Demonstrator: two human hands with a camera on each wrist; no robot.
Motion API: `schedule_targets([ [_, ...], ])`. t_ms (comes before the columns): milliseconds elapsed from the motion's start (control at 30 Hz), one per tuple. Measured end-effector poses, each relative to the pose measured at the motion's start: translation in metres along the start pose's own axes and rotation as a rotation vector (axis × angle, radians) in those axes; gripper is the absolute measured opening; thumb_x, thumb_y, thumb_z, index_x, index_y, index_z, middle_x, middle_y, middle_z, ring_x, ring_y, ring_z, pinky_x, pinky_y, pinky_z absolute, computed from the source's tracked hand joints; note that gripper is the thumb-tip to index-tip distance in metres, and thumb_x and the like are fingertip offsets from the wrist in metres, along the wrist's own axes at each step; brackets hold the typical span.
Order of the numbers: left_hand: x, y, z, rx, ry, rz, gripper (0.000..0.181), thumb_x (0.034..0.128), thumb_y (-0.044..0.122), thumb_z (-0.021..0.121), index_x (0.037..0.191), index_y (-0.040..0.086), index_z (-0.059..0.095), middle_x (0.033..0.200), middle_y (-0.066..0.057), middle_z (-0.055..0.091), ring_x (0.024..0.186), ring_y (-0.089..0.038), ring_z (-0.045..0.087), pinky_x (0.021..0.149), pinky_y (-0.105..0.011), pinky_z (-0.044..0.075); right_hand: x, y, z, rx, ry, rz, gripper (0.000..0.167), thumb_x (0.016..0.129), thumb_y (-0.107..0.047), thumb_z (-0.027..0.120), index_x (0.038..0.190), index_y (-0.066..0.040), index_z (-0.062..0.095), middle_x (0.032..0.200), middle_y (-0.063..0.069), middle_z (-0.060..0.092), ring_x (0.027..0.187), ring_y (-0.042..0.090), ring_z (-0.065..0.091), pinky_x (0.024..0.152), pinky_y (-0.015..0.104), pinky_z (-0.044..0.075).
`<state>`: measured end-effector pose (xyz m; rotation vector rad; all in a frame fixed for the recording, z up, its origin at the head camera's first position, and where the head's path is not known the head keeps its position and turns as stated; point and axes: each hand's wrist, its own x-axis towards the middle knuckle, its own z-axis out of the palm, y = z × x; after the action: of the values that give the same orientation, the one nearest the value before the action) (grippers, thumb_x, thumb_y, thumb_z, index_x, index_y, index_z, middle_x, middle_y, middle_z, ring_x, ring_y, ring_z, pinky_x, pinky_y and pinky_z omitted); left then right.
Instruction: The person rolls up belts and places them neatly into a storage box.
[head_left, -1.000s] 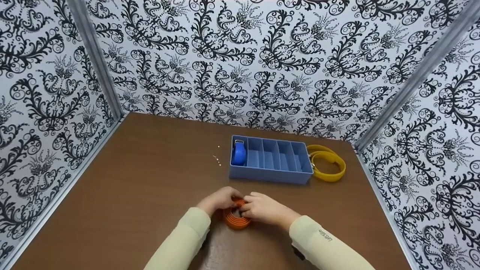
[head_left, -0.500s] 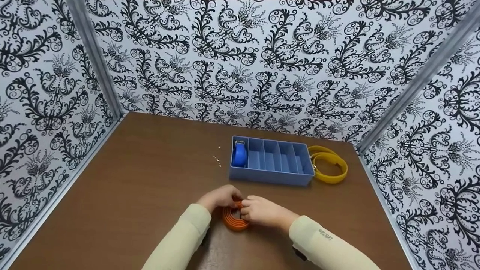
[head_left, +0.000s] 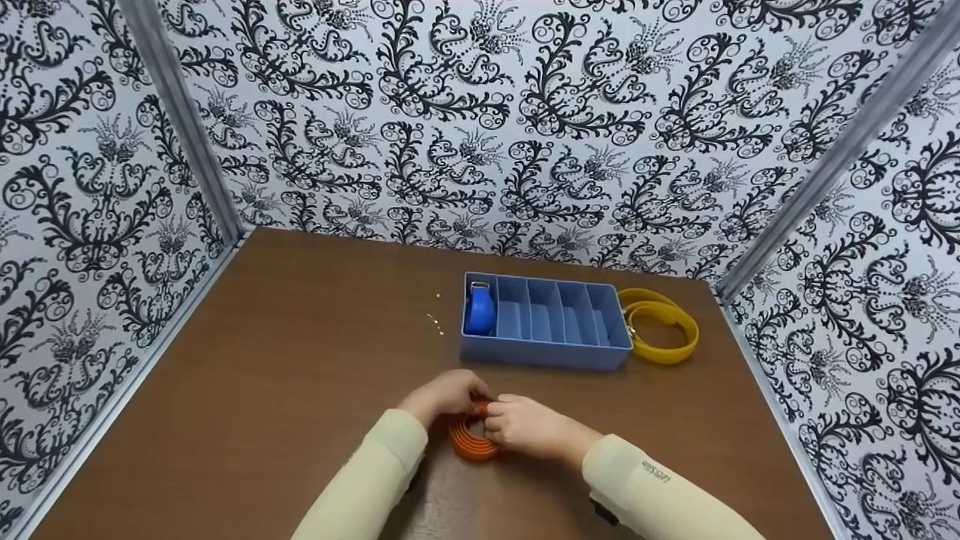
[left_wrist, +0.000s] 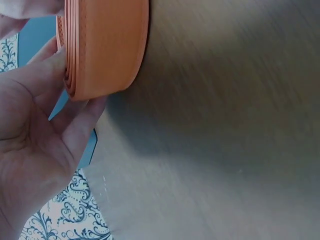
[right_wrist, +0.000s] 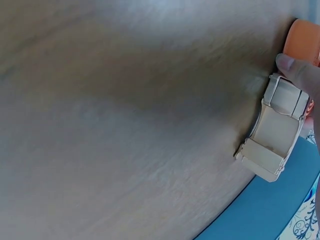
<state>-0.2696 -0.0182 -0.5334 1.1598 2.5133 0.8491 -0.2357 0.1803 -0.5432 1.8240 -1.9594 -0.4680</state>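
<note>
An orange belt [head_left: 474, 450], wound into a tight coil, stands on its edge on the table between the hands. My left hand [head_left: 448, 393] holds the coil at its far left side; in the left wrist view its fingers lie against the layered belt [left_wrist: 111, 47]. From the right, my right hand [head_left: 531, 426] pinches the coil, with fingertips inside the ring. A pale metal buckle [right_wrist: 274, 131] sticks out beside the right thumb [right_wrist: 295, 69] in the right wrist view. Some fingertips are hidden behind the coil.
Beyond the hands stands a blue-grey divided box [head_left: 544, 354], with a rolled blue belt [head_left: 480, 312] in its leftmost compartment. A loosely coiled yellow belt [head_left: 664, 355] lies against the box's right end. Small pale specks [head_left: 436, 322] lie left of the box. Patterned walls [head_left: 450, 112] enclose the table.
Both hands stay on the orange coil in nearly the same place. The right fingers shift slightly at the coil. The view itself moves a little.
</note>
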Motion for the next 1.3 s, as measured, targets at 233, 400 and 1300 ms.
schedule_targets([
  [233,-0.003,0.004,0.007,0.023,0.076,-0.062,0.022,0.0803,0.004,0.075,0.102,0.009,0.076,0.086,0.001,0.07,0.072,-0.015,0.056,0.067,-0.028,0.047,0.0,-0.005,-0.003,0.052,-0.002,0.088,0.011,0.085,-0.016,0.072,0.092,-0.024,0.076,0.093,-0.011,0.066,0.091,0.009,0.054,0.076,0.025,0.039],
  [400,-0.008,0.006,0.003,0.196,0.163,-0.02,0.025,0.0858,0.017,0.073,0.11,0.01,0.074,0.099,-0.002,0.072,0.09,-0.02,0.065,0.077,-0.034,0.052,0.001,-0.009,-0.003,0.055,0.02,0.157,0.013,0.084,-0.015,0.072,0.089,-0.026,0.076,0.087,-0.013,0.065,0.086,0.01,0.053,0.072,0.026,0.037],
  [1300,-0.063,0.001,0.017,0.745,0.005,0.266,0.029,0.0929,0.01,0.063,0.118,0.023,0.07,0.122,0.007,0.064,0.11,-0.026,0.058,0.1,-0.056,0.04,0.002,-0.017,-0.005,0.15,-0.015,0.28,0.01,0.087,-0.018,0.073,0.092,-0.026,0.077,0.086,-0.014,0.065,0.078,0.011,0.05,0.065,0.026,0.032],
])
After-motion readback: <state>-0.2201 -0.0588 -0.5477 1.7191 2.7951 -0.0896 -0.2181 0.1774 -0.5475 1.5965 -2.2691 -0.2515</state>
